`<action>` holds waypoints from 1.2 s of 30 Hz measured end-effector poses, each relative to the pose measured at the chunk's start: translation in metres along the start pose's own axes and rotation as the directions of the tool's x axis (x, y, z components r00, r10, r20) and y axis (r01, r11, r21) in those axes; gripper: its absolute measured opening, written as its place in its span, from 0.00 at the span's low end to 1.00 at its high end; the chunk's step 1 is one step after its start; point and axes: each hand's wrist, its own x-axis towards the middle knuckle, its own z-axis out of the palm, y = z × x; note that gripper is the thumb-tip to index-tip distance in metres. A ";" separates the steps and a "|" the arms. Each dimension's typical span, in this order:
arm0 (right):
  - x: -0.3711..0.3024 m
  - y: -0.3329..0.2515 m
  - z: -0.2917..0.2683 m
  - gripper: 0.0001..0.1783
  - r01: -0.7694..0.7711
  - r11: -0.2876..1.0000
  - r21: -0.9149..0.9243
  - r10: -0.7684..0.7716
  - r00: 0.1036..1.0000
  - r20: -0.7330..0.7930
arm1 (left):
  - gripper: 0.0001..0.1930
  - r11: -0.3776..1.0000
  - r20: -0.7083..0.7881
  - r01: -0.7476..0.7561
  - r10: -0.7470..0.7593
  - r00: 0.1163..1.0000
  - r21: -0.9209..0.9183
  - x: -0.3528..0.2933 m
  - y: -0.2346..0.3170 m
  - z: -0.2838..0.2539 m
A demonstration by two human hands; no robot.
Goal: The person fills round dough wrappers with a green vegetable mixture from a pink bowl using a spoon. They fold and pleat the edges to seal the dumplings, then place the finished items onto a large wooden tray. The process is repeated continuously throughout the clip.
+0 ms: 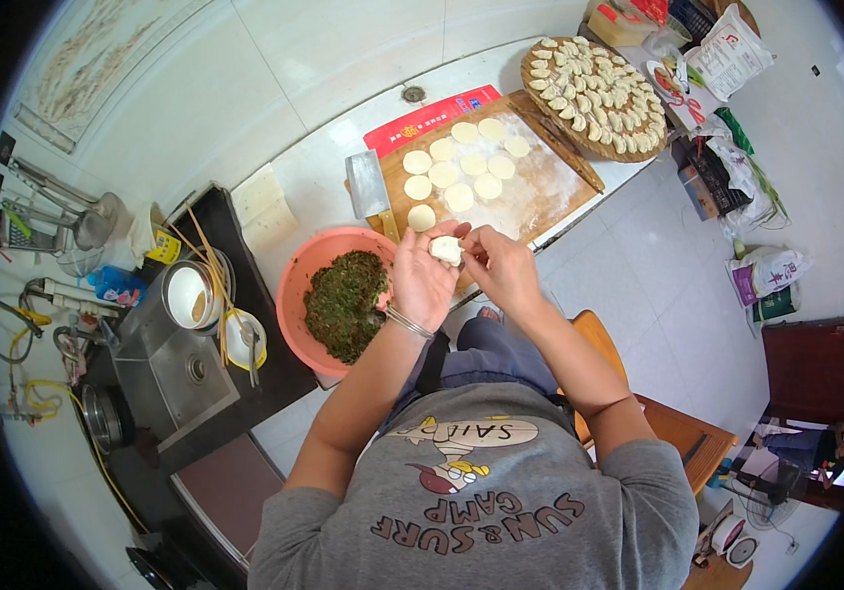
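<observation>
On the white worktop (pixel 321 187), the work looks to me like folding and sealing one dumpling. The next move, I'd judge, calls for firm, light pinches along its edge – enough to close the dough without tearing it – and then a spot on the tray.

Counting down in size, I have one wooden board (pixel 535 208), dusted with flour, in front of me. Just beyond its far right corner is one round tray (pixel 638 156), crowded with folded dumplings (pixel 594 93); there are dozens, packed too close for a sure count. One pink basin (pixel 290 285) sits to the left, with a single heap of chopped green filling (pixel 345 307) in it. One cleaver (pixel 367 184) lies at the board's left edge, its handle on the wood.

Then my two hands: the left (pixel 420 280) is palm up, cradling the dough on its fingers; the right (pixel 500 264) is narrowed, its fingertips pinching at the dumpling's right side. Twelve round wrappers (pixel 473 165) lie flat on the board. Last, one white dumpling (pixel 446 250) is between my hands, near the board's close edge – whether its seam is fully closed, I cannot tell.
</observation>
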 end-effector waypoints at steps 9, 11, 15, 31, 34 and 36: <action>0.016 0.008 -0.032 0.08 0.349 0.937 0.036 -0.349 0.920 0.176 | 0.31 0.992 0.060 0.125 -0.124 0.991 -0.018 -0.002 0.014 0.002; 0.019 0.008 -0.032 0.08 0.375 0.926 0.047 -0.377 0.907 0.188 | 0.31 0.992 0.060 0.127 -0.125 0.990 -0.019 -0.003 0.013 0.002; 0.015 0.013 -0.027 0.07 0.328 0.944 0.019 -0.326 0.927 0.183 | 0.29 0.993 0.059 0.121 -0.121 0.991 0.014 -0.005 0.012 0.008; 0.017 0.018 -0.036 0.13 0.304 0.953 -0.008 -0.299 0.941 0.159 | 0.31 0.979 0.066 0.085 -0.098 0.993 0.183 -0.001 0.008 0.007; 0.019 0.019 -0.041 0.11 0.312 0.949 0.044 -0.313 0.914 0.257 | 0.31 0.980 0.079 0.106 -0.121 0.990 0.167 -0.001 0.006 0.006; 0.019 0.023 -0.039 0.10 0.317 0.946 0.069 -0.324 0.911 0.255 | 0.31 0.979 0.070 0.114 -0.127 0.989 0.171 -0.002 0.005 0.005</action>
